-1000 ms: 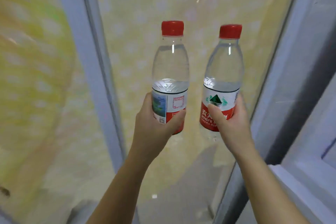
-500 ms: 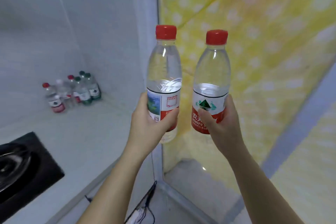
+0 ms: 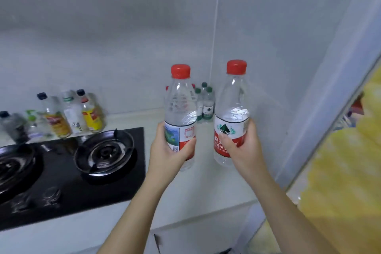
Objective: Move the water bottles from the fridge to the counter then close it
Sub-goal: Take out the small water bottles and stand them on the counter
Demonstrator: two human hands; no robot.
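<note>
I hold two clear water bottles with red caps upright above the white counter (image 3: 206,187). My left hand (image 3: 167,154) grips the left bottle (image 3: 180,107) around its label. My right hand (image 3: 244,148) grips the right bottle (image 3: 234,105) around its red label. Several small water bottles (image 3: 207,105) with green caps stand in the counter's back corner, partly hidden behind the held ones. The fridge is out of view.
A black gas hob (image 3: 72,169) with two burners fills the counter's left side. Several sauce and oil bottles (image 3: 61,115) line the wall behind it. A yellow patterned curtain (image 3: 340,181) hangs at the right, past a grey frame (image 3: 329,97).
My view has swung left from the yellow curtain to the counter and hob. Both hands still hold their bottles, now over the counter near the corner bottles.
</note>
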